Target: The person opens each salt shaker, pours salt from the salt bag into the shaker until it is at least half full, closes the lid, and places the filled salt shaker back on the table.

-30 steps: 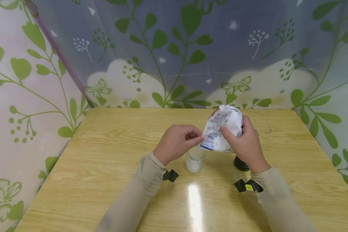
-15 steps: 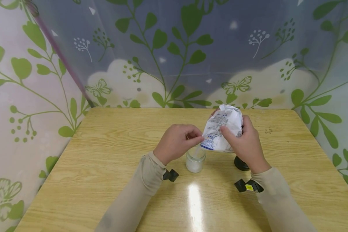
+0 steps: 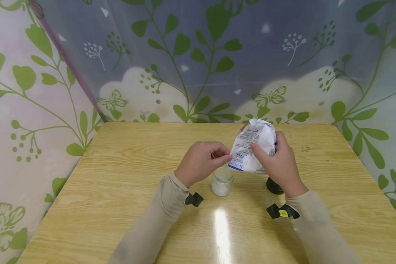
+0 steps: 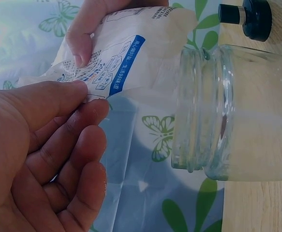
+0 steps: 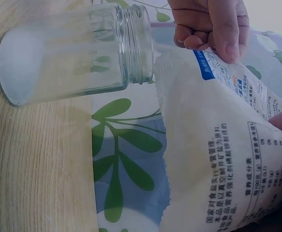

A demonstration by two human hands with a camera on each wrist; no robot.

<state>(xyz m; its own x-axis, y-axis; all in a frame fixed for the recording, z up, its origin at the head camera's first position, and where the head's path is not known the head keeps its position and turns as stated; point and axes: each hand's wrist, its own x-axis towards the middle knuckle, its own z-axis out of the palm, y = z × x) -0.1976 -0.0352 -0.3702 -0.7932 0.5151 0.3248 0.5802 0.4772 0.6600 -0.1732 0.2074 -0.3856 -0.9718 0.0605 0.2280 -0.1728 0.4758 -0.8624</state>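
A white printed bag (image 3: 250, 150) is held tilted by the right hand (image 3: 280, 161), its thumb across the front. The left hand (image 3: 204, 159) pinches the bag's lower corner between thumb and forefinger; its other fingers curl loosely in the left wrist view. Just below that corner, a clear glass jar (image 3: 222, 185) stands upright on the table with its mouth uncovered. White grains fall in a thin stream from the bag into the jar. In the right wrist view, white material (image 5: 20, 65) covers the jar's bottom.
A round black lid (image 3: 274, 186) lies on the wooden table (image 3: 118, 176) to the right of the jar, partly behind the right hand. Patterned fabric walls (image 3: 198, 62) with green leaves rise behind the table and at its sides.
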